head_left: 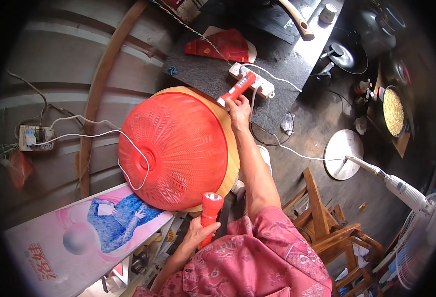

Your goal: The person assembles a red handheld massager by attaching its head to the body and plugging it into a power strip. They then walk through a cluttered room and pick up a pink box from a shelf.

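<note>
A dark stone bench [203, 69] ran from the middle of the view toward the top, with a grey corrugated wall [54, 74] on its left side. A large red mesh dome cover [176, 148] lay at the bench's near end on a round wooden tray, a white cord looping across its face. Lower left lay a long pink printed board [74, 232], and at the far right stood a white pedestal fan [416, 222] above wooden chairs [327, 222]. On the bench, a red folded paper piece [223, 45] lay beyond a white power strip [251, 80]. The right hand [239, 111] reached out over the dome's edge, its grip clenched round the tail of a red torch [238, 88] whose far end met the power strip. The left hand [198, 231], close to the body, had its grip wrapped round the handle of a second red torch [210, 213], lens end pointing up, just beside the dome's lower rim.
</note>
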`<state>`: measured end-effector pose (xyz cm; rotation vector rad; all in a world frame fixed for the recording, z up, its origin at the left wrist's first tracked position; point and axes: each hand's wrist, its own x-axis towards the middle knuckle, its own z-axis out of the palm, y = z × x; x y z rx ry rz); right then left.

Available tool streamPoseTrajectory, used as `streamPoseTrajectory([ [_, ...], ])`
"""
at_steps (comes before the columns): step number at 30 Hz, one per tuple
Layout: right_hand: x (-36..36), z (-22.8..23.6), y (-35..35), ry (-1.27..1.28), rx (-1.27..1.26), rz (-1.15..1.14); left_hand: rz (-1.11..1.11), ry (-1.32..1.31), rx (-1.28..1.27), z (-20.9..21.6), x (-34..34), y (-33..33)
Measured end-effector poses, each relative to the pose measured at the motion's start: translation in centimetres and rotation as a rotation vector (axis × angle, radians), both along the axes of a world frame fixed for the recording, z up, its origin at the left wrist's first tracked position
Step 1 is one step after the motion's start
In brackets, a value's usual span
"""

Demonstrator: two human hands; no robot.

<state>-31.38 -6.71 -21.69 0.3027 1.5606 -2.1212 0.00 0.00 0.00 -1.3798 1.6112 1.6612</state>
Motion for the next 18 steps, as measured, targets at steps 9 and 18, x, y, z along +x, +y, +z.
streamPoseTrajectory([
  [9,-1.1,-2.0,9.8,0.112,0.447,0.233,0.085,0.016,0.040,-0.1,-0.6,-0.4],
  [18,-5.5,4.4,13.6,0.315,0.822,0.319,0.077,0.072,-0.052,-2.0,-4.5,-4.3],
])
